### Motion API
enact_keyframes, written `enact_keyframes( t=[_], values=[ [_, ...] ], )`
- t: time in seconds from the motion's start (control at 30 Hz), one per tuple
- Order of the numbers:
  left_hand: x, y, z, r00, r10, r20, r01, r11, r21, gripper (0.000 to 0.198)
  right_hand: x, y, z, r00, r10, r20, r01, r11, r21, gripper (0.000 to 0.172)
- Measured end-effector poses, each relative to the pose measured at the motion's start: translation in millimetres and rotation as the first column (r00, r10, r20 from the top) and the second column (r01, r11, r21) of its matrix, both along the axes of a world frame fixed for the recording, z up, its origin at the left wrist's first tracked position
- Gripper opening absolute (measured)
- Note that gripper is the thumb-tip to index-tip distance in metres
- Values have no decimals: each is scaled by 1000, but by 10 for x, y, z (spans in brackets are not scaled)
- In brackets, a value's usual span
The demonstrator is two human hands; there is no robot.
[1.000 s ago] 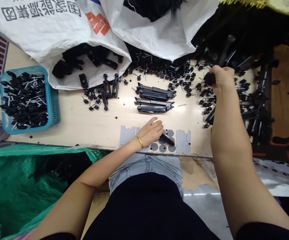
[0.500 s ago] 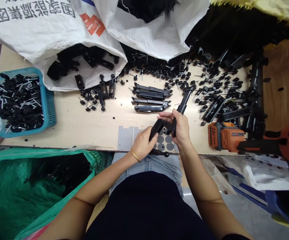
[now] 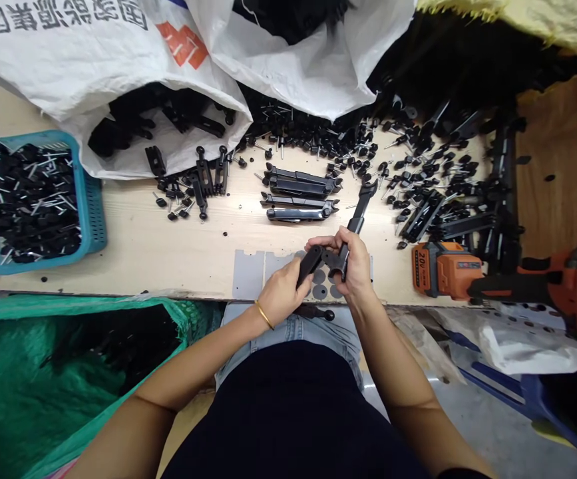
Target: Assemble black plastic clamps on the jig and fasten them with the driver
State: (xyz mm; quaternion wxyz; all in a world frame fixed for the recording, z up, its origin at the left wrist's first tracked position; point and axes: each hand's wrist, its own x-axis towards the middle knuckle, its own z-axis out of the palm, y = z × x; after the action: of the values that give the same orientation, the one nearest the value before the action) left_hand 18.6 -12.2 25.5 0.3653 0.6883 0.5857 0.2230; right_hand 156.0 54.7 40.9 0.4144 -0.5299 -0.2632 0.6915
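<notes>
My left hand (image 3: 282,291) is closed around a short black bracket arm (image 3: 310,264), which slants up to the right. My right hand (image 3: 357,263) grips a longer black bracket arm (image 3: 357,211) that points away from me. The near ends of the two black pieces meet or nearly meet between my hands; whether they are joined I cannot tell. Below my hands lies a grey sheet with round discs (image 3: 319,292). A black ball-ended rod (image 3: 318,313) sticks out under my left hand at the table edge.
Several folded black bracket arms (image 3: 301,198) lie ahead. A blue basket of black-headed screws (image 3: 91,213) stands left, and loose screws (image 3: 418,166) are spread right. An orange cordless drill (image 3: 558,286) rests at the right edge. White sacks (image 3: 188,113) line the back; a green sack (image 3: 13,372) is below left.
My right hand has moved slightly down and left, and the longer arm it holds has come lower. The two pieces are closer together. The view has shifted a little.
</notes>
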Motion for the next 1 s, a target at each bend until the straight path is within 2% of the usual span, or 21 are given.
enact_keyframes(
  t=[0.2, 0.33, 0.47, 0.6, 0.67, 0.73, 0.77, 0.8, 0.83, 0.87, 0.93, 1.0],
  values=[
    [-37, -124, 5, 991, -126, -34, 126, 992, -12, 21, 0, -104, -27, 998, 55, 39, -54, 998, -30, 37],
    [3, -228, 36, 980, -172, -102, 174, 985, 16, 15, -58, -206, -18, 999, -54, 8, 54, 998, -20, 35],
    [18, -262, 99, 957, -197, -214, 191, 980, -48, 9, -115, -308, -56, 988, -156, 12, 156, 988, 8, 34],
    [-48, -153, 139, 935, -240, -259, 222, 970, -98, 10, -187, -340, -118, 966, -258, 18, 256, 964, 68, 35],
    [-106, -15, 127, 929, -281, -240, 261, 959, -112, 11, -191, -324, -161, 943, -332, 34, 328, 940, 91, 35],
    [-172, 172, 91, 912, -320, -256, 303, 947, -105, 14, -119, -302, -214, 934, -345, 88, 336, 936, 106, 37],
    [-206, 273, 66, 895, -333, -295, 321, 943, -92, 15, -46, -292, -240, 950, -290, 118, 281, 956, 85, 39],
    [-240, 372, 38, 873, -342, -349, 338, 938, -74, 17, 50, -285, -264, 972, -183, 145, 179, 983, 37, 42],
    [-272, 463, 7, 844, -348, -408, 358, 932, -53, 18, 165, -281, -282, 986, -35, 164, 41, 999, -30, 45],
    [-302, 541, -25, 814, -354, -461, 383, 923, -32, 18, 290, -280, -293, 975, 128, 179, -111, 989, -103, 47],
    [-353, 646, -88, 762, -369, -531, 436, 900, 0, 19, 531, -282, -288, 888, 381, 257, -340, 921, -190, 49],
    [-388, 682, -142, 751, -374, -544, 464, 885, 32, 21, 705, -277, -251, 775, 438, 455, -428, 894, -133, 44]
  ],
)
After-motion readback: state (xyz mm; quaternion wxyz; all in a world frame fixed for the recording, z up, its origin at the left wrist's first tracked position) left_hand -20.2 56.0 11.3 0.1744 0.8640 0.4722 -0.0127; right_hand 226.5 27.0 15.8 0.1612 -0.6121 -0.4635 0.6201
